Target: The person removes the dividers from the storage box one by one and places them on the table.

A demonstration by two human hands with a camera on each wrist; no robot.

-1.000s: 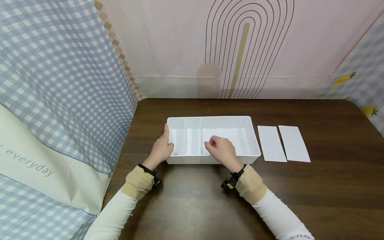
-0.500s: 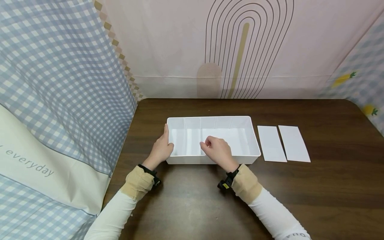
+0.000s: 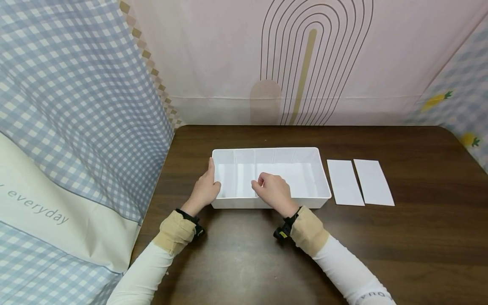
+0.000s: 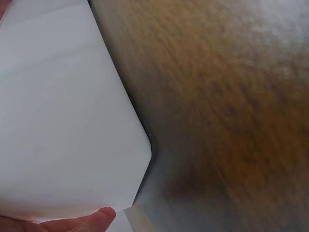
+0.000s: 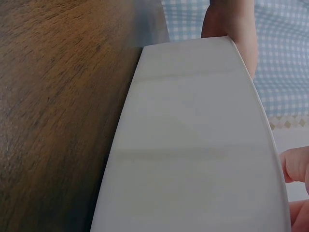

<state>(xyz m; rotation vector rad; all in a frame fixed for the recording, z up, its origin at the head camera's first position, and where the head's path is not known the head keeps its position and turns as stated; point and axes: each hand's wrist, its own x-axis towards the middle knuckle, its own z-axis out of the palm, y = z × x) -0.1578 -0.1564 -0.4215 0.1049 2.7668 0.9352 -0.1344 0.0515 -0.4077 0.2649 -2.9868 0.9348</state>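
A white box (image 3: 305,202) stands on the table, longer side to side. Two upright dividers (image 3: 254,159) split its left part into narrow compartments. My left hand (image 3: 203,186) grips the box's left end, thumb over the rim and index finger along the outside; a fingertip (image 4: 104,217) shows beside the wall in the left wrist view. Reaching over the front wall, my right hand (image 3: 272,188) has curled fingers at the right-hand divider. Its fingertips (image 5: 293,164) show past the rim in the right wrist view. Whether they pinch the divider is hidden.
Two flat white panels (image 3: 345,183) lie side by side on the brown table (image 3: 419,237), right of the box. A pink curtain (image 3: 213,63) hangs behind the table, and a blue checked cloth (image 3: 95,84) hangs at the left.
My right hand has shifted left over the box, from the large compartment to the right-hand divider, with its fingers still curled. The left hand, box and panels stay put.
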